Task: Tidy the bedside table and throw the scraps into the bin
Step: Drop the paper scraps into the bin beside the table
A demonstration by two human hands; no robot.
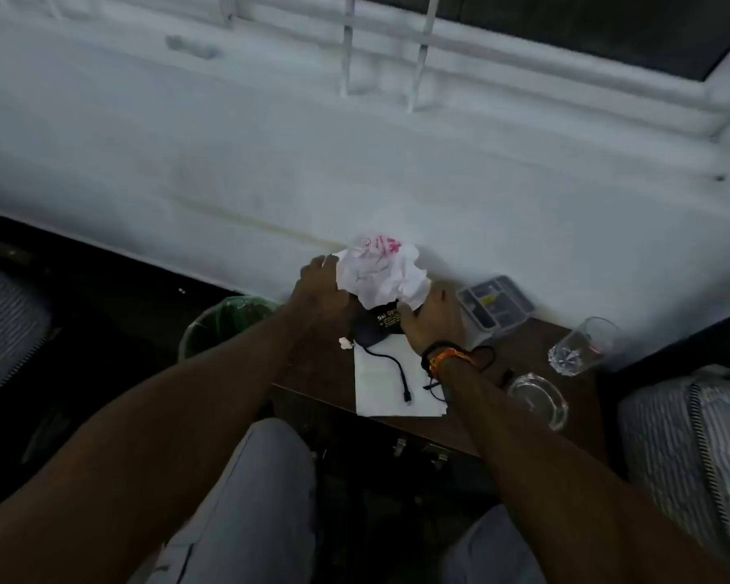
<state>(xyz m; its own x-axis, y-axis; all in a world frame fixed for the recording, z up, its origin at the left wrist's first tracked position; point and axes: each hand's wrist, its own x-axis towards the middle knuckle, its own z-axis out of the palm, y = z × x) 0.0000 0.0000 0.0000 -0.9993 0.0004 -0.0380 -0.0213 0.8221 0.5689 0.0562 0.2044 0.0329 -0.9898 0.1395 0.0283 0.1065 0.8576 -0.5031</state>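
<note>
**Both hands on the crumpled paper**

The left hand (319,284) and right hand (428,320) grip a crumpled paper (382,271) from either side above the bedside table (540,343). The bin (211,326) stands just left of it.

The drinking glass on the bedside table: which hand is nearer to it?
Right. The right hand grips the crumpled paper just left of the drinking glass; the left hand holds the paper's far side, farther away.
</note>
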